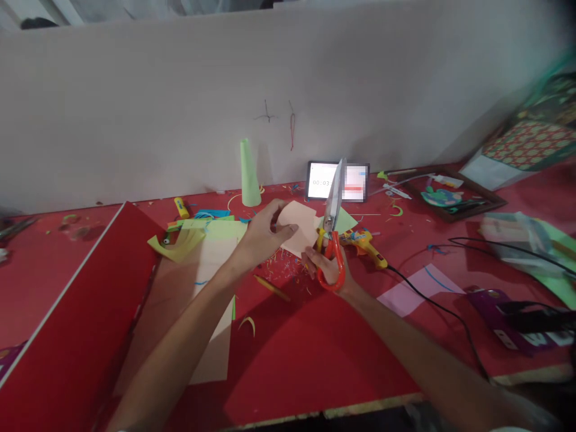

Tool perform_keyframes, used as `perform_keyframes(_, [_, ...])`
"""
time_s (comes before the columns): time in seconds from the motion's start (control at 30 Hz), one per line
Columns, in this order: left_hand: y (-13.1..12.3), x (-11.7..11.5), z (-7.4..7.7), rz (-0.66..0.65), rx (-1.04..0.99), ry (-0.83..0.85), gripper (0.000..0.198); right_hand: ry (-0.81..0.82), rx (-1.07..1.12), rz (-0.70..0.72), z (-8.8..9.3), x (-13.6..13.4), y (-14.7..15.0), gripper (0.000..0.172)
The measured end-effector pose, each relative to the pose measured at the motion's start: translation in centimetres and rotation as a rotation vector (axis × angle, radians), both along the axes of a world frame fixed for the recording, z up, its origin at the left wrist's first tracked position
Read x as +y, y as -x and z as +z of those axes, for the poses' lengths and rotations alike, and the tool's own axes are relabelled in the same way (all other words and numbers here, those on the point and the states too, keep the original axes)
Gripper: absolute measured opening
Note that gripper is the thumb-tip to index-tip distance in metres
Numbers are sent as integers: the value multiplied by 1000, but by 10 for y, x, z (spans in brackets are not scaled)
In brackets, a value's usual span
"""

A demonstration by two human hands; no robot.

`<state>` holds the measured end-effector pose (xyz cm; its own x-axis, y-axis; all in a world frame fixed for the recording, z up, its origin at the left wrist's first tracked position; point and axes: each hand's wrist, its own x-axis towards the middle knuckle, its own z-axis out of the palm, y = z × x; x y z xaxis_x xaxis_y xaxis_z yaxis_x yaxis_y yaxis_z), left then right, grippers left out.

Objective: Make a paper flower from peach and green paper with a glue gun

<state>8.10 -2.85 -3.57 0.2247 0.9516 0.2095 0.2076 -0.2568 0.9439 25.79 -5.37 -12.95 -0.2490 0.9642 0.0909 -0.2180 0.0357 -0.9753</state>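
Peach paper (299, 231), red-handled scissors (332, 240), a yellow glue gun (365, 243), a pale green cone (249, 174), all on a red table (315, 342).

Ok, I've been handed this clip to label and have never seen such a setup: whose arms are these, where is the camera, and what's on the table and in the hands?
There is no machine here. Both arms belong to one person, and the single picture comes from a camera worn on that person's head, looking forward and down.

The left hand pinches a small pale peach paper piece. The right hand grips orange-handled scissors, blades pointing up at the paper's edge.

Below them is a red table littered with paper scraps. On it lie a yellow glue gun with a black cable, a yellow pencil and a large cream sheet. At the back stand a pale green paper cone and a small screen showing a timer.
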Motion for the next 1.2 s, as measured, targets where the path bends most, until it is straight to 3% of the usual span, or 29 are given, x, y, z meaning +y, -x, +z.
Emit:
perform_keyframes(0.2, [-23,-7,-18,44,-174,157,37,-15,75,-70,-5,2,0,47])
perform_keyframes(0.33, [-20,-3,-21,151,-183,54,41,-65,-43,-166,2,3,-1,47])
perform_keyframes(0.4, [-12,-2,-15,227,-159,-65,42,-96,-171,-226,5,3,-4,47])
perform_keyframes(0.5, [-3,-5,1,198,-188,-195,47,-141,-487,-240,5,4,-7,39])
perform_keyframes(0.6, [-2,-14,14,148,-204,-246,48,-252,-880,-169,-1,3,-7,23])
perform_keyframes(0.7, [-6,-19,16,130,-170,-248,47,-355,-1078,-55,-8,2,-3,21])
perform_keyframes(0.9, [-6,-7,0,112,-31,-179,43,-426,-1048,73,-22,2,-5,31])
perform_keyframes(1.03, [-2,6,-18,83,77,-96,31,-452,-925,99,-20,2,-8,40])
perform_keyframes(1.2, [6,19,-32,85,116,-80,32,-493,-839,-77,-4,2,-8,11])
